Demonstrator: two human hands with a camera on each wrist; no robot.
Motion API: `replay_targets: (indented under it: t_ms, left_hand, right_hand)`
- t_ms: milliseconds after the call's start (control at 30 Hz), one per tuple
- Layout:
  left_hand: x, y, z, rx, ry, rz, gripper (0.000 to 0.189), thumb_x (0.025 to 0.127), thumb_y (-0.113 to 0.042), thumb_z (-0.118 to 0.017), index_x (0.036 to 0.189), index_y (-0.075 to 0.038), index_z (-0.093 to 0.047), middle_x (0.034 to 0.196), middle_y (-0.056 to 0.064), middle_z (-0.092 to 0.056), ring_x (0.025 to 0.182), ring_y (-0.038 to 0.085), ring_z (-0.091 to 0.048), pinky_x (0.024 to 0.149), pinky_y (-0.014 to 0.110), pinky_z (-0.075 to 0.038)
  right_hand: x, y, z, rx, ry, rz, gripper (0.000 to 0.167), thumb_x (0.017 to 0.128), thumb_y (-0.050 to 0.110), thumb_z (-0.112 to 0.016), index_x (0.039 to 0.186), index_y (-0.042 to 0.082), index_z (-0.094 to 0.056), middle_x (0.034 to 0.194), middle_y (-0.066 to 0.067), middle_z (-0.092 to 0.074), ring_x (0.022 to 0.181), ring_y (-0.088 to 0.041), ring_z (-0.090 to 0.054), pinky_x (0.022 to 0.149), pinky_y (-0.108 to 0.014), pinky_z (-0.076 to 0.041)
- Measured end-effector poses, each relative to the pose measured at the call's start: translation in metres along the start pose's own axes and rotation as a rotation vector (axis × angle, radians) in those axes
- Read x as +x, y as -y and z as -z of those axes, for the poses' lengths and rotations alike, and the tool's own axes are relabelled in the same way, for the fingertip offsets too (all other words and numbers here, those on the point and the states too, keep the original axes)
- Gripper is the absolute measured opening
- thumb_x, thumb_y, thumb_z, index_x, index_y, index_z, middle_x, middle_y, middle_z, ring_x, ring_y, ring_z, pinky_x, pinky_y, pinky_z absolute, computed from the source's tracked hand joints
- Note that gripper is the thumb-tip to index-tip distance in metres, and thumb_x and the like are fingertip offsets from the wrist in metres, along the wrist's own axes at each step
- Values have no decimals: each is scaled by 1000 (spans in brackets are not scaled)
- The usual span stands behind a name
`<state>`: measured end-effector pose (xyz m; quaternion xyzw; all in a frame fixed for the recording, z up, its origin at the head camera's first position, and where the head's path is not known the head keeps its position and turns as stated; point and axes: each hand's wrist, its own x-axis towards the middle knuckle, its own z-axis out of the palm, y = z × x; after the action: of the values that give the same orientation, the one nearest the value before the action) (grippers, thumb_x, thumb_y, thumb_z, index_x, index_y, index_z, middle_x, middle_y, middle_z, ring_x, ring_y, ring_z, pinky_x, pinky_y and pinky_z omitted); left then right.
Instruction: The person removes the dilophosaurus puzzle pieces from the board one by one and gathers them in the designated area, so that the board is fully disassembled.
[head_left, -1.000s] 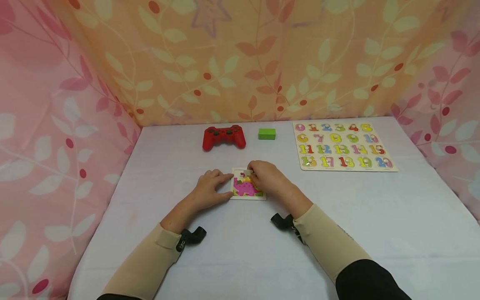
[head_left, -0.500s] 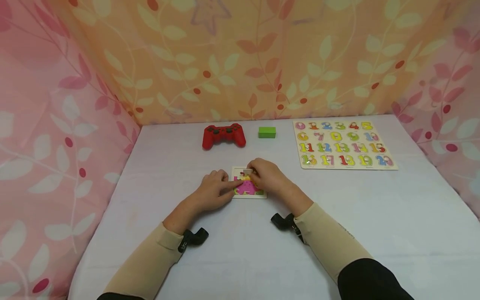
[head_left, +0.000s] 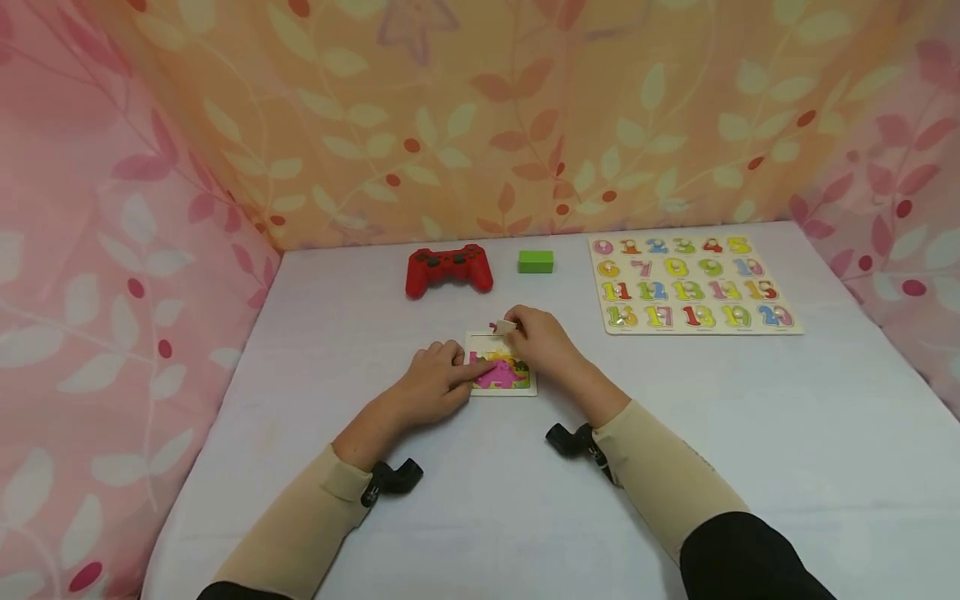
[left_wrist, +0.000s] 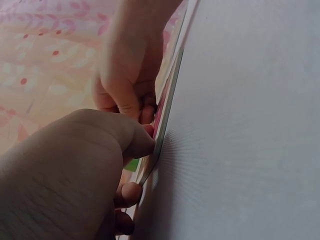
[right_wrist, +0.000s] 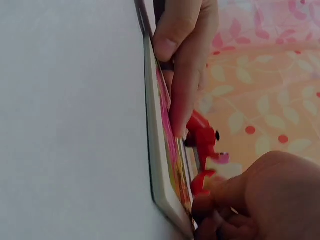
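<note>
A small jigsaw puzzle (head_left: 504,380) with a pink dinosaur in a pale frame lies mid-table. My right hand (head_left: 543,343) pinches a jigsaw piece (head_left: 506,327) between thumb and fingers, tilted above the puzzle's top edge. A bare pale patch of the frame shows below it. From the left, my left hand (head_left: 431,385) presses its outstretched index finger on the picture. In the right wrist view, the left thumb (right_wrist: 166,46) rests by the frame's edge and a bit of the held piece (right_wrist: 221,158) shows pink beyond my right fingers.
Behind the puzzle lie a red game controller (head_left: 450,270) and a green block (head_left: 536,262). A number puzzle board (head_left: 693,283) lies at the back right. Patterned curtains (head_left: 480,125) stand along the back and sides of the white table (head_left: 480,508).
My left index finger has moved from the frame's edge onto the picture. My right hand has risen and gone toward the back, lifting the jigsaw piece out of the puzzle's top.
</note>
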<state>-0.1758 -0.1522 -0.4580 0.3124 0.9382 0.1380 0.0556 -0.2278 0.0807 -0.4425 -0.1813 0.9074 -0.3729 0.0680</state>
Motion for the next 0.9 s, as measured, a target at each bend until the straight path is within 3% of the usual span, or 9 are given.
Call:
replay_targets:
  t_ms: [133,300,400,533,667,767,900]
  left_hand:
    - [1,-2,3,-11,4,1,51,101,-28,-49,150,-41,-51,102,-1,-40,93,16,-37,75,36,-31]
    - [-2,-2,6,-36,-28,-8,49,100,-26,-51,147,-39,-56,99,-2,-40,90,17,-36,75,36,-30]
    - [-3,-2,7,-58,-38,-16,47,100,-27,-52,146,-39,-58,98,-3,-41,88,16,-36,75,36,-30]
    - [-3,-1,6,-71,-47,-20,47,101,-29,-54,146,-39,-57,99,-3,-41,89,15,-36,76,35,-31]
    - [-4,4,2,-92,-66,-16,47,100,-29,-56,147,-36,-58,102,-3,-41,94,16,-37,79,36,-31]
    - [-4,8,-1,-99,-79,-19,48,99,-30,-58,148,-32,-58,104,-3,-42,97,15,-37,80,36,-32]
    - [-4,10,-5,-113,-89,-12,53,98,-31,-62,150,-25,-55,108,-3,-47,100,15,-40,83,36,-34]
  right_hand:
    - [1,-2,8,188,-22,-65,14,100,10,-62,112,4,-66,101,-9,-64,91,-22,-56,80,-35,-46]
    - [2,2,22,374,58,-27,26,97,7,-70,119,-1,-60,95,-11,-65,85,-26,-63,74,-27,-49]
    - [-1,5,36,445,97,-8,36,95,5,-72,124,-4,-54,93,-13,-68,85,-33,-67,64,-27,-48]
    - [-9,9,57,458,111,0,34,95,8,-73,123,-4,-56,93,-15,-68,87,-35,-70,63,-38,-54]
    - [-16,8,74,482,101,-10,26,96,11,-73,117,-2,-64,97,-17,-65,85,-30,-72,85,-56,-55]
    - [-20,4,86,480,91,-44,26,96,13,-73,117,-2,-67,102,-18,-64,82,-27,-71,86,-49,-56]
    - [-27,-8,98,420,94,-83,31,97,17,-72,119,-4,-68,103,-23,-64,76,-26,-67,77,-35,-58]
